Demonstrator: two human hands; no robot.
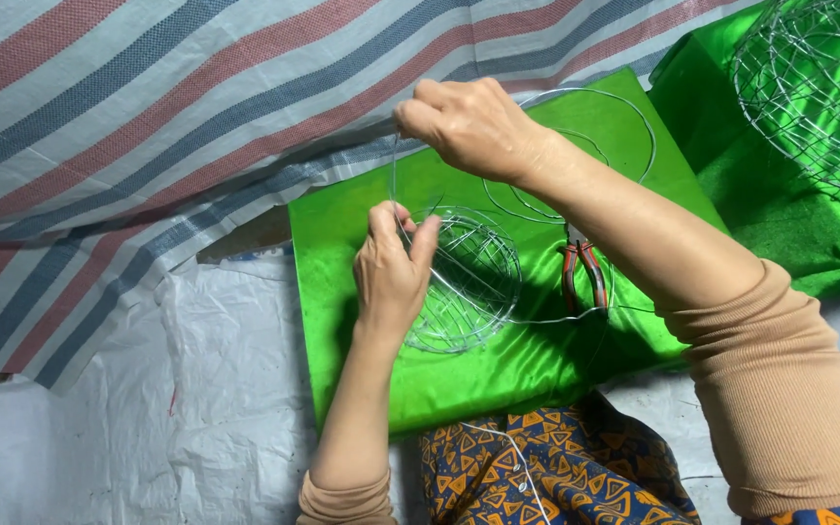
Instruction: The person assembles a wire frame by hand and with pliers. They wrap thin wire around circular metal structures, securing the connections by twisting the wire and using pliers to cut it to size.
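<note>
— What do we have, starting from the left?

— We see a striped tarp over a white plastic sheet. Then comes a green satin-covered board, and on it a small round wire basket frame; we see nothing inside it but its own wires.

— And our left hand?

— It sits at the frame's left rim, forearm running up from below, thumb and fingers pinched shut on a thin wire that rises straight up.

— Where does that wire go?

— Up to our right hand, which hovers above the board, knuckles up, fingers curled closed on the wire's upper end. Loose wire loops lie beneath its wrist, and red-handled pliers rest under the forearm.

— Further right?

— A larger wire basket on green cloth; we can't tell any contents.
</note>
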